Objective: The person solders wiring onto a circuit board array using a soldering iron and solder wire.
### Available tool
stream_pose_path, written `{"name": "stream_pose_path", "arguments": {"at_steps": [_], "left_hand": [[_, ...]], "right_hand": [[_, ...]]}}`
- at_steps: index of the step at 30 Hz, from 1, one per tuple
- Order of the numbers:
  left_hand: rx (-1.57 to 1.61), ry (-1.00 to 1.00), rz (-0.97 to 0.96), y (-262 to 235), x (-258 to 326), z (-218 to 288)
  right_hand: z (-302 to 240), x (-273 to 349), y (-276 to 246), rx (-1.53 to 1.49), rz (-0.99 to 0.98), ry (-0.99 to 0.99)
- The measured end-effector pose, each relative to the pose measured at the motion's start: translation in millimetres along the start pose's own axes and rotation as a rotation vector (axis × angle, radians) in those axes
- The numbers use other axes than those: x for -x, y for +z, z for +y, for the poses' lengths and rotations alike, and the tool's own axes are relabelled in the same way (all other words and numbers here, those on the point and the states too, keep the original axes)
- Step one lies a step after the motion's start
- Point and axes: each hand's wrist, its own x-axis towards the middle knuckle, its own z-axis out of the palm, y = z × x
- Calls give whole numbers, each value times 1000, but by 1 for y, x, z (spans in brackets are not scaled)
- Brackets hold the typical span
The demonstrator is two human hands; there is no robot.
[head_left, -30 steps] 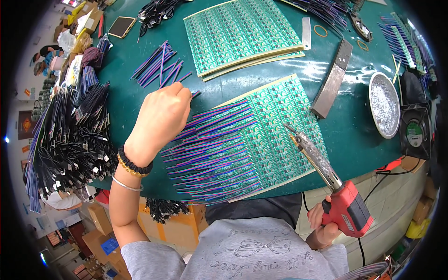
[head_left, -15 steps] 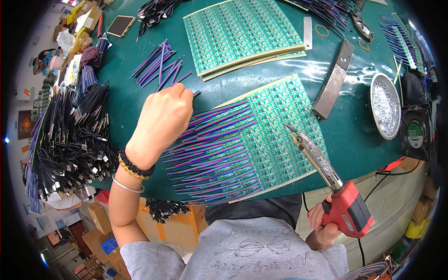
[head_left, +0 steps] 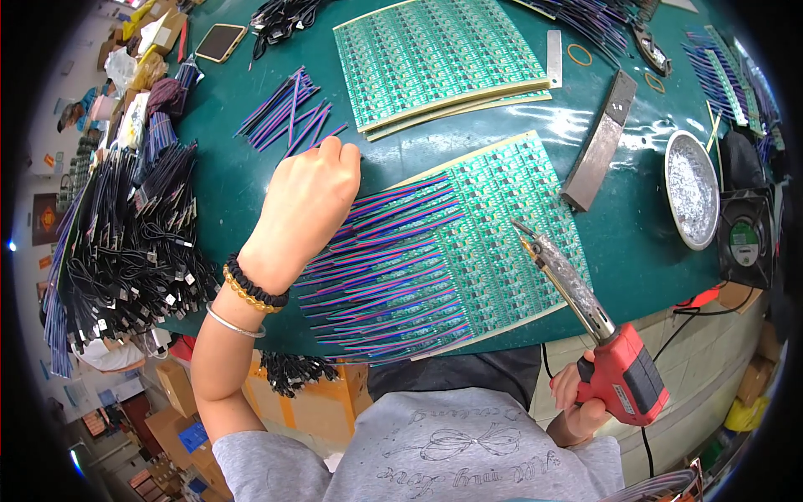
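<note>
My left hand is closed with knuckles up, over the upper left corner of a green circuit board panel. Whatever its fingertips hold is hidden beneath the hand. Rows of blue, red and black wires lie across the panel's left part, sticking out past its left edge. Just beyond the hand lies a loose pile of similar wires. In my right hand is a red and black pistol-grip soldering iron. Its metal tip points up and left, over the panel's right part.
A stack of circuit board panels lies farther back. To the right are a grey metal bar, a bowl of silvery material and a small fan. Bundled black cables crowd the left edge, near a phone.
My left hand has moved slightly right and up. The wire end that showed at its fingertips is now out of sight. My right hand and the soldering iron stay almost still.
</note>
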Motion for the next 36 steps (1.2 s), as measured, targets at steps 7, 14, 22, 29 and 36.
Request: {"name": "stream_pose_path", "arguments": {"at_steps": [7, 14, 22, 29, 36], "left_hand": [[81, -22, 24, 0, 8, -3], [164, -39, 20, 0, 5, -6], [250, -133, 179, 0, 8, -1], [838, -85, 169, -30, 10, 69], [920, -187, 167, -3, 4, 87]], "right_hand": [[10, 2, -2, 68, -53, -135], [1, -3, 3, 31, 62, -100], [17, 6, -9, 125, -15, -175], [16, 5, -13, 131, -61, -174], [14, 9, 3, 19, 76, -203]]}}
